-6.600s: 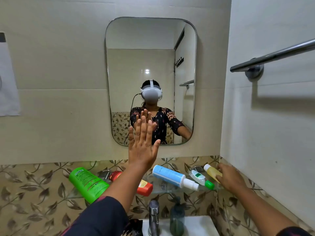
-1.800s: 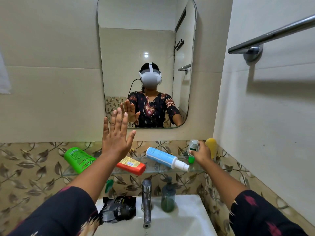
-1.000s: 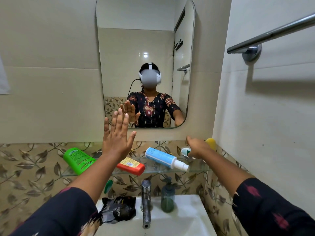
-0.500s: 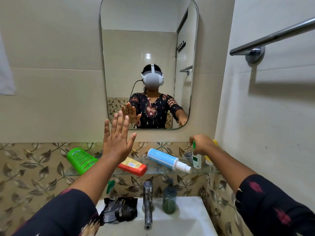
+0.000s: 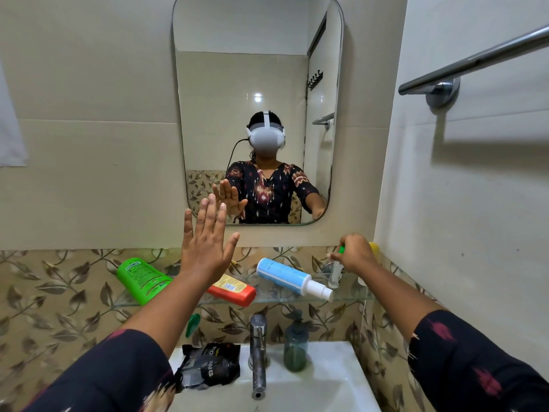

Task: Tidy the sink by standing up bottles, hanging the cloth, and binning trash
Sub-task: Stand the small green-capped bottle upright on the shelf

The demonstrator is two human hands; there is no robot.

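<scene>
Lying toppled: three bottles

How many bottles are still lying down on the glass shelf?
3: green bottle at the left end, orange-red bottle behind the left forearm, blue-and-white bottle centre-right. None seem hidden.

Soft, even light filled the room I saw, with one ceiling lamp glaring in the rounded wall mirror. The chrome towel rail threw a blurred shadow below, and straight edges bowed outward.
</scene>
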